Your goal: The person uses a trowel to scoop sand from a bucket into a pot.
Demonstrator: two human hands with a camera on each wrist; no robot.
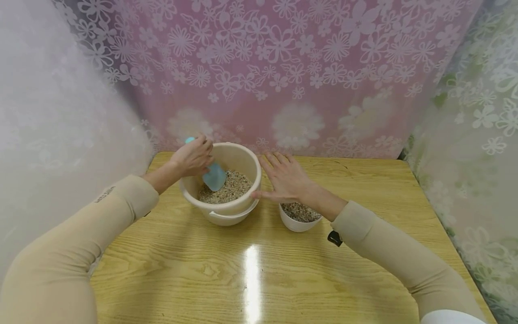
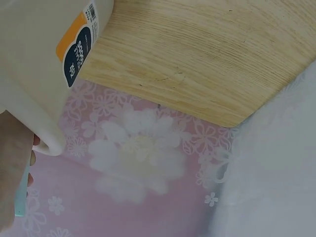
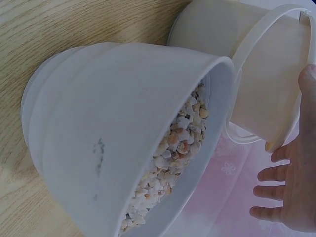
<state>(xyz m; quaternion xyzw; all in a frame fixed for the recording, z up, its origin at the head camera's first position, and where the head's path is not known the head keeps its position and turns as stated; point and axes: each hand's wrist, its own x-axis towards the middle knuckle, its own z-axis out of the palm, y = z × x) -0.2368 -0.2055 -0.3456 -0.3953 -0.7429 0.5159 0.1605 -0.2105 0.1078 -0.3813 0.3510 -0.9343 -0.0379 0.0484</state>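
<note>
A cream bucket [image 1: 259,173] with a lowered handle holds a layer of fine gravel [image 1: 234,186]. My left hand [image 1: 194,156] grips a light blue scoop [image 1: 215,177] over the bucket's left rim, its blade down at the gravel. In the left wrist view only part of that hand [image 2: 14,163] shows, beside the rim. My right hand [image 1: 285,177] is spread with fairly straight fingers, its thumb touching the bucket's right rim. Below that hand stands a white pot [image 1: 297,225] filled with small mixed stones [image 3: 173,158], partly hidden by the wrist in the head view.
Bucket and pot stand on a wood-grain table [image 1: 210,270] with a bright light reflection. Behind it hangs a pink flowered curtain [image 1: 259,90]. Pale sheets hang at the left [image 1: 73,112] and right [image 1: 465,157] sides. A label [image 2: 76,52] is on the bucket.
</note>
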